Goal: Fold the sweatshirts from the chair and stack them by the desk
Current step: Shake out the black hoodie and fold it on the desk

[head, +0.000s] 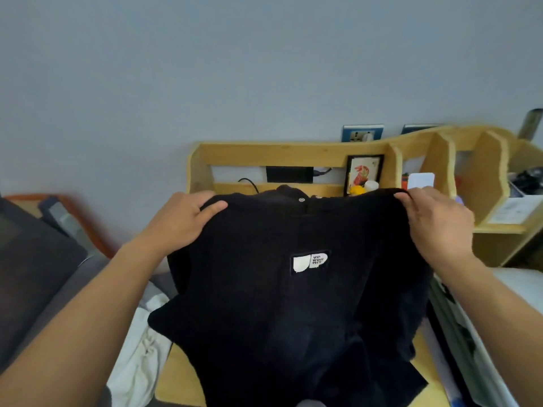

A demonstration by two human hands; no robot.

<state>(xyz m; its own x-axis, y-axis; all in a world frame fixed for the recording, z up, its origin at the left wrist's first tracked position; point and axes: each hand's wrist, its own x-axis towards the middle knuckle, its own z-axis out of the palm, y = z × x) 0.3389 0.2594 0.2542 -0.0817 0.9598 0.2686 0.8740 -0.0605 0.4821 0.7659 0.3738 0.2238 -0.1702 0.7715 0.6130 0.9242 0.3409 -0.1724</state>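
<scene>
I hold a black sweatshirt up by its shoulders over the wooden tabletop, my left hand at one shoulder and my right hand at the other. On the left, my thumb lies across the front of the cloth while the fingers curl over the top edge and pinch it; their tips are hidden behind the fabric. On the right, my fingers hook over the shoulder seam and clamp on it, the thumb out of sight. The garment hangs with its neck uppermost, a small snap at the collar and a white patch at the chest whose lettering is too blurred to read for certain. Its hem runs off the bottom of the frame, and one sleeve folds out low on the left. The cloth covers most of the tabletop and the lower part of the wooden shelf unit behind it. Above its top edge show a framed picture, a yellow object and a white one just beside it, both half hidden. A pale garment lies bunched at the left, partly under the sweatshirt. A dark chair is cut off by the left edge.
</scene>
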